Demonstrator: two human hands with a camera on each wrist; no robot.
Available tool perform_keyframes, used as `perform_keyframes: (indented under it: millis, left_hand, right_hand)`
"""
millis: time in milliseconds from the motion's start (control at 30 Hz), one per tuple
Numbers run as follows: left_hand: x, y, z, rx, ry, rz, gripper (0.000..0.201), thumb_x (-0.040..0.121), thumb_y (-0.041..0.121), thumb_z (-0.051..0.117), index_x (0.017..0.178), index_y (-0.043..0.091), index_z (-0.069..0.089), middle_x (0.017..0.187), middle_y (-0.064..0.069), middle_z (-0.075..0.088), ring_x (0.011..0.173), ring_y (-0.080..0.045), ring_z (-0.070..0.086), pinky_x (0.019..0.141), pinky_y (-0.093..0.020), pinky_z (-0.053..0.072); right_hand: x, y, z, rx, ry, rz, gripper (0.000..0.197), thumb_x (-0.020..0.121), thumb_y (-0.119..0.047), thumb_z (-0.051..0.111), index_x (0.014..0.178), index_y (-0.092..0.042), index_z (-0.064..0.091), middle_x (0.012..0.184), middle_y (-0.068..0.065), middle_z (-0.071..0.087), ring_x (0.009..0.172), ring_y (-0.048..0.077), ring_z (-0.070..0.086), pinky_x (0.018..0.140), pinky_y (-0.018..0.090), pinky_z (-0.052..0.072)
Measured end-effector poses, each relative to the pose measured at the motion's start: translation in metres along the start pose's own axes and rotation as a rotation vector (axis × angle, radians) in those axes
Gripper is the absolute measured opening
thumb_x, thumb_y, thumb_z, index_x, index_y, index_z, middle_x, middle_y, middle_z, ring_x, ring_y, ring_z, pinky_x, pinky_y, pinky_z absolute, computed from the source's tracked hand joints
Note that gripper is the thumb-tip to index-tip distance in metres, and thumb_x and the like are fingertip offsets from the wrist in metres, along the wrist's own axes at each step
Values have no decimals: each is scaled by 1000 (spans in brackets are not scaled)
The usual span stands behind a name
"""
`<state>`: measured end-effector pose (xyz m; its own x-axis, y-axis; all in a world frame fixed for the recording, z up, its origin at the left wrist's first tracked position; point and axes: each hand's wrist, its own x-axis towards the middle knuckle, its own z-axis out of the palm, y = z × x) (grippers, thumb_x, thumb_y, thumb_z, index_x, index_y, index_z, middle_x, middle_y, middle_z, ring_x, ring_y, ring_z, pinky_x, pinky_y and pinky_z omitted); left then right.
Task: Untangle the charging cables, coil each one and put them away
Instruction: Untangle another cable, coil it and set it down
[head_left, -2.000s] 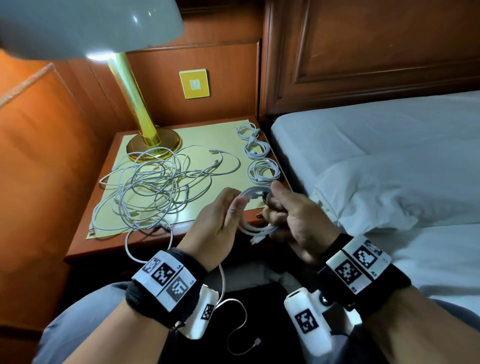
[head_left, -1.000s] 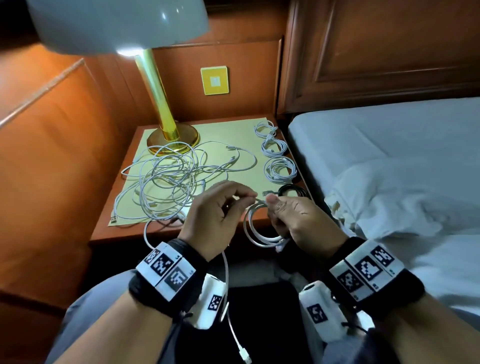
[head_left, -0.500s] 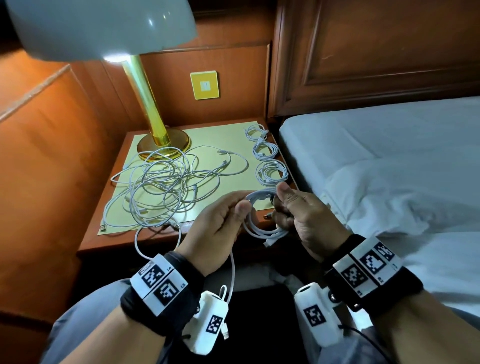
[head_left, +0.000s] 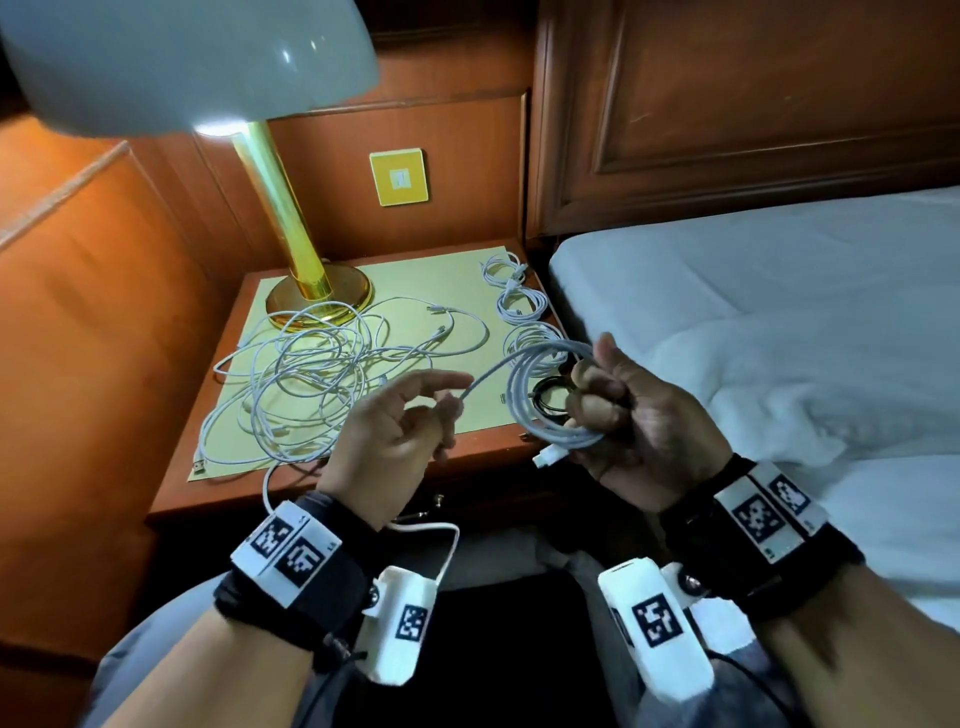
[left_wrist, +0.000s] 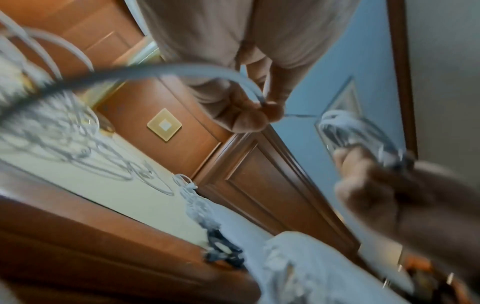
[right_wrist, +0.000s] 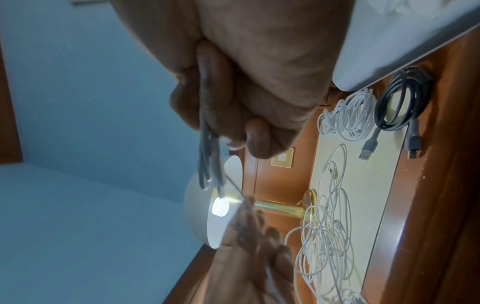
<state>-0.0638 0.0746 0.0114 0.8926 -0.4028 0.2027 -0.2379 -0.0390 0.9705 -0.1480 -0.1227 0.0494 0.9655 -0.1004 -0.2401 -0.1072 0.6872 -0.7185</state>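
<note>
My right hand (head_left: 602, 400) grips a partly wound coil of white cable (head_left: 524, 395) just in front of the nightstand, with its plug (head_left: 549, 458) hanging below the fist. A straight strand runs from that coil to my left hand (head_left: 449, 405), which pinches it between thumb and fingers. In the left wrist view the fingertips (left_wrist: 270, 107) close on the strand; the right wrist view shows the coil's strands (right_wrist: 207, 148) inside my fist. The cable's loose tail (head_left: 449, 551) drops past my left wrist. A tangle of white cables (head_left: 317, 384) lies on the nightstand.
Three coiled white cables (head_left: 519, 306) and one coiled black cable (head_left: 550, 402) sit in a row along the right edge of the nightstand (head_left: 218, 499). A brass lamp base (head_left: 319, 299) stands at the back left. The bed (head_left: 779, 312) is to the right.
My left hand has drawn away to the left from the coil, pulling a strand straight between the hands. My right hand keeps its grip on the coil.
</note>
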Motion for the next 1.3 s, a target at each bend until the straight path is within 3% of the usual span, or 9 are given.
perform_keyframes:
  millis: [167, 267, 367, 500, 667, 833, 1000, 1100, 1300]
  left_hand:
    - [-14, -8, 14, 588, 14, 82, 10, 89, 28, 73, 82, 27, 66, 65, 19, 60, 55, 3, 53, 57, -14, 39]
    - [-20, -9, 24, 665, -128, 270, 25, 88, 4, 68, 106, 21, 73, 87, 13, 60, 74, 7, 52, 71, -2, 37]
    - [-24, -7, 24, 703, -229, 305, 43, 87, -2, 67, 122, 23, 72, 87, 8, 57, 71, -2, 55, 73, 5, 31]
    - [-23, -5, 19, 710, -265, 338, 37, 90, 6, 68, 121, 25, 73, 83, 1, 61, 68, -16, 62, 68, 3, 32]
    - [-24, -1, 26, 701, -214, 381, 25, 80, 3, 78, 103, 14, 80, 85, 4, 74, 93, -8, 62, 74, 12, 25]
    - [-18, -7, 24, 676, -133, 253, 13, 84, 13, 78, 97, 15, 80, 86, 2, 78, 83, -7, 67, 76, 7, 33]
    - [-23, -8, 30, 675, -286, 291, 24, 94, 9, 61, 112, 16, 76, 96, 4, 63, 80, -8, 59, 77, 2, 34]
    - [-23, -9, 32, 649, -363, 263, 32, 97, 5, 52, 119, 15, 72, 106, 12, 58, 88, 2, 51, 80, -1, 35]
    - [-23, -7, 25, 587, -309, 303, 21, 84, 13, 79, 101, 24, 80, 84, 15, 63, 73, -2, 61, 69, -6, 41]
  right_hand:
    - [7, -4, -13, -79, 79, -113, 45, 101, -52, 38, 67, -24, 36, 49, -8, 28, 41, 10, 26, 53, 26, 22]
    - [13, -4, -18, -207, 185, -201, 44, 104, -50, 35, 68, -24, 39, 51, -9, 31, 43, 10, 23, 61, 34, 8]
    - [14, -2, -22, -465, 229, -399, 47, 106, -44, 36, 66, -20, 42, 50, -7, 34, 44, 9, 27, 47, 21, 21]
    - [10, 6, -23, -895, 174, -605, 53, 104, -44, 34, 65, -9, 44, 47, -3, 44, 49, 17, 40, 55, 29, 35]
    - [12, 12, -20, -816, 120, -535, 55, 100, -48, 38, 64, -8, 42, 48, -3, 43, 48, 17, 37, 53, 28, 33]
    - [11, 9, -16, -594, 105, -384, 47, 99, -51, 40, 69, -15, 41, 48, -2, 35, 47, 11, 31, 50, 22, 29]
    - [11, 15, -13, -484, 123, -369, 44, 103, -42, 36, 70, -13, 41, 49, 0, 38, 46, 10, 36, 48, 20, 31]
    - [9, 16, -10, -535, 128, -398, 43, 102, -41, 37, 70, -11, 41, 49, 2, 42, 47, 13, 36, 47, 18, 35]
    - [6, 19, -15, -976, 129, -612, 48, 105, -40, 36, 71, -9, 49, 53, 3, 58, 51, 15, 56, 58, 23, 46]
